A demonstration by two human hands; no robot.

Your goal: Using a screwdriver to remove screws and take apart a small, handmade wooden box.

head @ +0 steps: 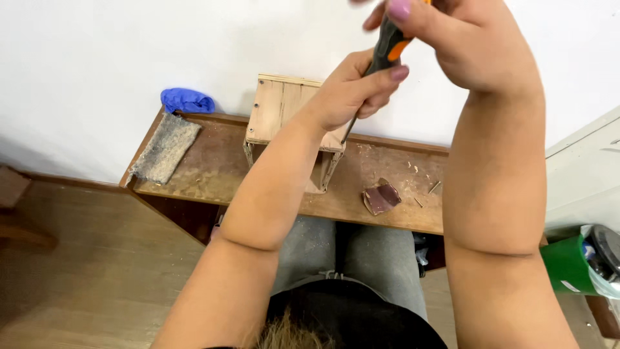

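Head view: looking down past both forearms at a low wooden bench against a white wall.
Left hand: curled around the lower part of a screwdriver, fingers closed on it where the handle meets the metal shaft.
Right hand: at 12 o'clock in the frame, wrapped over the top of the black-and-orange handle, partly cut off by the upper edge.
Screwdriver: held tilted, its thin shaft running down toward 7 o'clock, tip at the top edge of a small wooden box.
Wooden box: standing on the bench near the centre, made of pale slats, open side facing the person; the left forearm hides part of it.
Grey cloth pad: at 9 o'clock of the box, on the bench's left end.
Blue glove: crumpled just behind the pad, against the wall.
Sandpaper scrap: brownish, at 4 o'clock of the box, with loose screws and wood dust near it.
Green container: at the frame's 4 o'clock edge.
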